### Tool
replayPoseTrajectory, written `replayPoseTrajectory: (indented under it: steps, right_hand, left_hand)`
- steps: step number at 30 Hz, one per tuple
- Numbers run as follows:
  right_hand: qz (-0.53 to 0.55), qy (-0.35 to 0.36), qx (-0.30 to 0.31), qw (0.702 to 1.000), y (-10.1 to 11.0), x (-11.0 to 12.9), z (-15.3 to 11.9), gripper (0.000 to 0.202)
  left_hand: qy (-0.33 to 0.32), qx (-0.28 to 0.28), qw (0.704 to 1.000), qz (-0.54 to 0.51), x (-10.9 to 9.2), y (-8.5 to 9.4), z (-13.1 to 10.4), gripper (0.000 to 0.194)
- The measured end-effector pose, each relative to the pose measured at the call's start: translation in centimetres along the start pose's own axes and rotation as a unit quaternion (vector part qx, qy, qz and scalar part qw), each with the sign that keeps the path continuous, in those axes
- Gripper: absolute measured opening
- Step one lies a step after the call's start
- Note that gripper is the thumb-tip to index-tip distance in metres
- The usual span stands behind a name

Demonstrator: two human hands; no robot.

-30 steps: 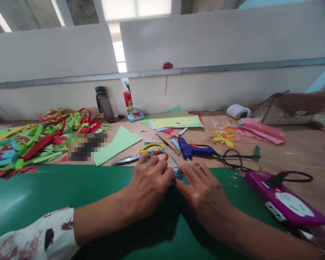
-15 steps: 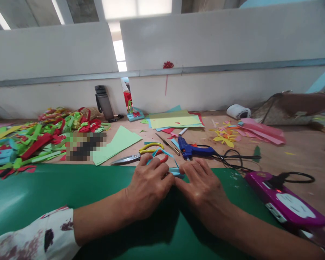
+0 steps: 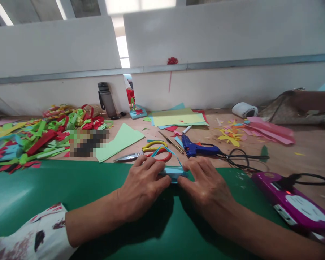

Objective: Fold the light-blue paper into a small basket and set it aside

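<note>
A small blue folded-paper basket (image 3: 173, 172) with a thin blue strip handle (image 3: 176, 156) sits between my hands at the far edge of the green mat (image 3: 97, 206). My left hand (image 3: 147, 184) grips its left end with thumb and fingers. At the right end, my right hand (image 3: 203, 182) pinches it between thumb and bent fingers. Scissors (image 3: 143, 153) with yellow and red handles lie just beyond my left fingers. A blue glue gun (image 3: 200, 148) rests beyond my right hand, its cable running right.
A pile of coloured paper strips (image 3: 43, 141) covers the left. Green paper (image 3: 121, 142), yellow sheets (image 3: 178, 117) and a grey bottle (image 3: 107, 101) stand farther back. At right are a purple power strip (image 3: 295, 206), pink paper (image 3: 271, 130), a white roll (image 3: 244, 109) and a bag (image 3: 287, 106).
My hands have drawn slightly apart, so more of the blue basket's side shows between them. The camera view has shifted a little.
</note>
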State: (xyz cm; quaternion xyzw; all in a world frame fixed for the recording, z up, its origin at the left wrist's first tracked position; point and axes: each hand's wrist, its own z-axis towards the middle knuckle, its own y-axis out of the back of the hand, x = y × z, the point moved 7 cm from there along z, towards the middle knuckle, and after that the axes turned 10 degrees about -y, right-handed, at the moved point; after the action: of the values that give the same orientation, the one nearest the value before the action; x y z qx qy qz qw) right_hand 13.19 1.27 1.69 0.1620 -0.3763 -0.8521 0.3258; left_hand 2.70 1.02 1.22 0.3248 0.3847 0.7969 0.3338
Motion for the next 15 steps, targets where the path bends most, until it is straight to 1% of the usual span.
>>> replayPoseTrajectory:
  steps: [3, 7, 9, 12, 15]
  right_hand:
    - [0.007, 0.012, -0.004, 1.000, 0.2, 0.2, -0.1, 0.034]
    - [0.012, 0.031, 0.002, 0.999, 0.1, 0.3, -0.3, 0.032]
    - [0.013, 0.032, 0.005, 0.999, 0.0, 0.2, -0.3, 0.032]
    - [0.012, 0.041, 0.003, 0.999, 0.0, 0.2, -0.2, 0.033]
    - [0.009, 0.047, -0.004, 0.999, 0.0, 0.3, -0.1, 0.035]
  left_hand:
    - [0.012, 0.025, 1.000, 0.001, -0.3, -0.2, 0.2, 0.018]
    - [-0.017, 0.029, 0.999, 0.022, -0.8, 0.1, 0.0, 0.018]
    - [-0.042, 0.015, 0.998, 0.034, -1.0, 0.4, -0.3, 0.018]
    - [-0.075, -0.023, 0.996, 0.042, -1.1, 0.8, -0.8, 0.016]
    - [-0.091, -0.052, 0.994, 0.038, -1.2, 1.1, -1.2, 0.014]
